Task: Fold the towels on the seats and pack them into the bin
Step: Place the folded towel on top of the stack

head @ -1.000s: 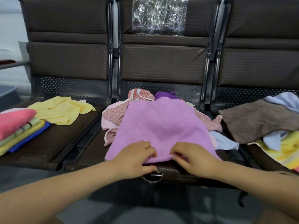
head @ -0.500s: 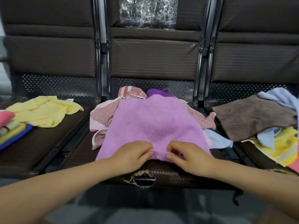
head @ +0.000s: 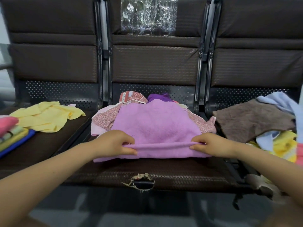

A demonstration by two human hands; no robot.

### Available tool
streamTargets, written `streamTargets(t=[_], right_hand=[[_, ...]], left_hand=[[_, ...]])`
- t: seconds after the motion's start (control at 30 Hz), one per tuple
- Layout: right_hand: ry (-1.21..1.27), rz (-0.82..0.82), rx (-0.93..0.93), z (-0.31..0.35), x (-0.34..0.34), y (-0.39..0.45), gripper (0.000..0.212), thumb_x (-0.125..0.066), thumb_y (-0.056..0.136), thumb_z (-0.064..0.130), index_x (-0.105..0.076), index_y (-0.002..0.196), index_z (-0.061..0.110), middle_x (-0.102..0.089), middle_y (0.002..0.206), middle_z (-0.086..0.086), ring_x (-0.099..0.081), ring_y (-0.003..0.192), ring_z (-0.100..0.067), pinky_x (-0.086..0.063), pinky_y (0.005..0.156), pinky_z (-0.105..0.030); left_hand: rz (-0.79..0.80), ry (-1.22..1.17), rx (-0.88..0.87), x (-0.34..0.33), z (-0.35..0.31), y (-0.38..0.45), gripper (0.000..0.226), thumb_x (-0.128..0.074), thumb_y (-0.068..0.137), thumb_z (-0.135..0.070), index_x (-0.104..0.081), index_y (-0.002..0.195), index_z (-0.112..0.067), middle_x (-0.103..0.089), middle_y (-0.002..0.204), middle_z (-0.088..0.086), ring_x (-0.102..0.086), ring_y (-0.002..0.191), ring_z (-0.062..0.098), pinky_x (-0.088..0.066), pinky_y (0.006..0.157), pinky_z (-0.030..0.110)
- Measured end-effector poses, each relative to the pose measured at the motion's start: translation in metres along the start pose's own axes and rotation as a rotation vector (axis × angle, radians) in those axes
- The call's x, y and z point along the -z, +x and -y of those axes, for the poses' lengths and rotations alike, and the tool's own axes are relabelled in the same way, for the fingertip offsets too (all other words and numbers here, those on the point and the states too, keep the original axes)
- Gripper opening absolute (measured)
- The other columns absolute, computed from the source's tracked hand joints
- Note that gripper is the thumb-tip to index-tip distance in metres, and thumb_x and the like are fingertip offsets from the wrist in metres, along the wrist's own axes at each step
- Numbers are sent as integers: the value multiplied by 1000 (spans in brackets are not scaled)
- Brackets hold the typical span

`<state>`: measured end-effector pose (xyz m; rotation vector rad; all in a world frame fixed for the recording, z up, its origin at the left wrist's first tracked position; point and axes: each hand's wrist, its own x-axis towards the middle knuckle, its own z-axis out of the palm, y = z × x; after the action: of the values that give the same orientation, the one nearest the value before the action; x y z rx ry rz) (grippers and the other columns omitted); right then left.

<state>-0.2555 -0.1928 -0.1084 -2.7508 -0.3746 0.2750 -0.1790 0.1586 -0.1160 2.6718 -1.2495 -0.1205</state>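
Note:
A lilac towel lies spread over a heap of cloths on the middle seat. My left hand pinches its near edge on the left, and my right hand pinches the same edge on the right. Between them the edge is lifted into a taut ridge above a lower layer of the towel. Under it show a red patterned cloth and a dark purple cloth. No bin is in view.
On the left seat lie a crumpled yellow towel and a stack of folded towels. The right seat holds a brown towel, a light blue one and a yellow one. The middle seat's front edge is torn.
My hands were close together at the middle of the towel's near edge. They have moved apart to its two sides and raised the edge, pinched, off the seat.

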Motion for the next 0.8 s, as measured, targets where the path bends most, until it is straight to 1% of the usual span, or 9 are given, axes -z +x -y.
streamTargets(t=[0.13, 0.23, 0.33, 0.43, 0.5, 0.6, 0.67, 0.73, 0.8], right_hand=[[201, -95, -66, -5, 7, -10, 27, -53, 97, 16, -50, 70, 12, -43, 63, 3, -38, 55, -1, -33, 59, -23], [412, -173, -75, 1, 11, -18, 25, -49, 99, 13, -56, 77, 4, -46, 67, 1, -41, 56, -2, -37, 56, -17], [486, -229, -33, 13, 12, -27, 30, -47, 101, 17, -52, 75, 2, -42, 65, 7, -36, 56, -1, -32, 54, -14], [456, -189, -50, 18, 3, -32, 40, -47, 99, 33, -53, 75, 1, -48, 70, 7, -41, 66, -3, -37, 64, -20], [410, -78, -57, 19, -5, -36, 51, -47, 96, 49, -60, 82, 1, -61, 80, 4, -49, 75, -5, -44, 77, -26], [486, 169, -125, 24, -7, -46, 38, -50, 97, 41, -64, 89, 6, -65, 86, 4, -55, 78, -5, -46, 80, -26], [509, 303, -113, 26, -5, -50, 32, -53, 97, 40, -66, 85, 13, -63, 81, 8, -55, 76, -4, -45, 77, -24], [506, 292, -82, 24, 0, -49, 38, -57, 92, 49, -66, 82, 13, -63, 80, 9, -55, 76, -4, -45, 77, -24], [514, 199, -93, 22, 9, -43, 56, -61, 81, 57, -65, 87, 2, -64, 83, 5, -57, 78, -6, -45, 77, -26]], left_hand=[[53, -36, 109, -3, 10, -14, 31, -63, 87, -43, -52, 75, -17, -49, 72, -6, -44, 66, 9, -35, 63, 28], [-43, -230, 177, -5, 12, -25, 29, -58, 93, -34, -44, 72, -21, -45, 69, -6, -41, 64, 5, -35, 64, 28], [-167, -407, 239, -5, 7, -36, 18, -53, 96, -24, -50, 79, -28, -54, 74, -16, -47, 70, -1, -38, 69, 26], [-246, -479, 287, -8, -1, -51, 12, -52, 87, -38, -56, 82, -28, -57, 78, -24, -50, 72, -2, -41, 70, 25], [-253, -488, 297, -11, -7, -62, 27, -47, 78, -53, -57, 82, -28, -57, 83, -21, -52, 79, 1, -43, 74, 25], [-165, -484, 250, -14, -18, -74, 29, -44, 75, -60, -57, 86, -36, -59, 85, -20, -54, 82, 2, -42, 79, 22], [-79, -466, 207, -11, -26, -77, 29, -47, 79, -54, -60, 83, -28, -60, 82, -19, -53, 79, 1, -42, 76, 20], [-41, -438, 186, -3, -25, -77, 37, -47, 79, -56, -62, 84, -22, -60, 82, -14, -54, 78, 1, -42, 76, 21], [-38, -408, 181, 8, -15, -76, 42, -46, 78, -59, -61, 80, -20, -58, 79, -10, -52, 75, 2, -42, 74, 21]])
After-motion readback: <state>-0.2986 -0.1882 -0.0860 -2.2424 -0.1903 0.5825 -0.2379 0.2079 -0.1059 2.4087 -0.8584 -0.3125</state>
